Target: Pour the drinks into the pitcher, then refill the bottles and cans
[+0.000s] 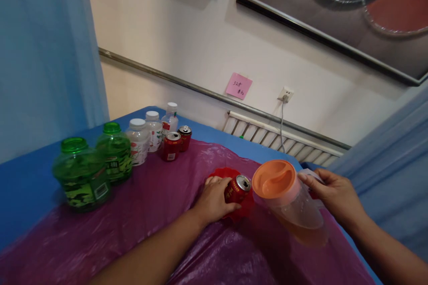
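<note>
My left hand (213,201) is closed around a red drink can (236,189) with an opened silver top. The can leans to the right over a red dish (245,207), partly hidden beneath the hand. By its handle, my right hand (337,193) grips a clear pitcher (301,209) with an orange lid (274,179). The pitcher tilts left, its lid close to the can's top, and amber liquid lies in its lower part. I cannot make out any stream between pitcher and can.
Purple plastic sheeting (143,231) covers much of the blue table (30,178). At the left stand two green jars (80,178), several white-capped bottles (137,142) and two more red cans (172,148). Behind are a radiator (254,130) and a plugged-in cord (281,124).
</note>
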A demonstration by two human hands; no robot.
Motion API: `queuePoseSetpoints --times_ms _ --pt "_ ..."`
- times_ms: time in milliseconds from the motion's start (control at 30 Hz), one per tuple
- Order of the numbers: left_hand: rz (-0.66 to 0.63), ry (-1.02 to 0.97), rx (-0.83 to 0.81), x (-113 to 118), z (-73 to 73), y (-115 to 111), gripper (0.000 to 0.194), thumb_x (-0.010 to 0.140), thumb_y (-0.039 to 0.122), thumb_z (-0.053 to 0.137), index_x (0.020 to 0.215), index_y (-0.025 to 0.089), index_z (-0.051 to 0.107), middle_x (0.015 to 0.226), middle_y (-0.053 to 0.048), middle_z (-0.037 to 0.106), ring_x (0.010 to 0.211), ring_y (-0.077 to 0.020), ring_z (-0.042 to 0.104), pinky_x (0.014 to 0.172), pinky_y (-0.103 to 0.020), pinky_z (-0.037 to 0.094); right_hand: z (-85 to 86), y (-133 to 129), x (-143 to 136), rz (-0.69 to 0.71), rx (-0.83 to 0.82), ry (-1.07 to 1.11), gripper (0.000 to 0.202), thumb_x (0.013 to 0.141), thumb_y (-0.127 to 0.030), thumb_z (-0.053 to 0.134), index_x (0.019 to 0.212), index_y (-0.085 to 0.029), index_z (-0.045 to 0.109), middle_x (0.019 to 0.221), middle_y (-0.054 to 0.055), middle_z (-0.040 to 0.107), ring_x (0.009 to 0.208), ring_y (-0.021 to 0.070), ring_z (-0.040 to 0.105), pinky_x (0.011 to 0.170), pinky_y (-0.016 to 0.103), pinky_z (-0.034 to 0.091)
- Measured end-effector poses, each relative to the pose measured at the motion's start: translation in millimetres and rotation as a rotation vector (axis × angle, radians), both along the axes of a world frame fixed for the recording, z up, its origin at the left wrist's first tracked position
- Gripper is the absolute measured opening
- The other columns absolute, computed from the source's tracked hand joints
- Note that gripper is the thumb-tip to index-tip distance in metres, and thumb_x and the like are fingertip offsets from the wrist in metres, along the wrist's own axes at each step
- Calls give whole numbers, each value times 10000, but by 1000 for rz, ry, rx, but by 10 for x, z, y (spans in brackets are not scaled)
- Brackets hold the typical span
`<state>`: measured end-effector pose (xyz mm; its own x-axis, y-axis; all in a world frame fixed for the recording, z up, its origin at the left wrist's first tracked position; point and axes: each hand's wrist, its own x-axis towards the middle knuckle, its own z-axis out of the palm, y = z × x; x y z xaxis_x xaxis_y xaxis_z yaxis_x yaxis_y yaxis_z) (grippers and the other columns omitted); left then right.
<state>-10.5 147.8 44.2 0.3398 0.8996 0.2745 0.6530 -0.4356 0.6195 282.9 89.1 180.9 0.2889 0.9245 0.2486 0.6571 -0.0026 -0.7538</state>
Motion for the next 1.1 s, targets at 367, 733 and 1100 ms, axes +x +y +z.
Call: queuePoseSetpoints --times_ms 367,733,1100 --pt "-7 -3 -17 2 22 -12 727 603 541 888 1218 229 658 1183 -103 712 1149 -359 615 1032 -466 428 16 -5 -21 11 11 -4 495 708 -668 742 610 -202 609 544 -33 501 522 128 444 478 249 363" --pt "-7 -20 -1 5 -14 4 748 591 529 887 1239 238 649 1186 -95 714 1134 -356 621 1023 -471 433 29 -14 -23 -4 19 -51 490 717 -660 730 587 -203 611 533 -30 512 513 132 459 479 253 364" --pt "-14 -7 -10 4 7 -4 750 602 525 887 1246 222 649 1199 -108 713 1135 -345 621 1027 -469 428 39 -28 -47 4 37 -31 475 713 -644 742 582 -204 619 530 -18 516 507 135 455 453 248 355"
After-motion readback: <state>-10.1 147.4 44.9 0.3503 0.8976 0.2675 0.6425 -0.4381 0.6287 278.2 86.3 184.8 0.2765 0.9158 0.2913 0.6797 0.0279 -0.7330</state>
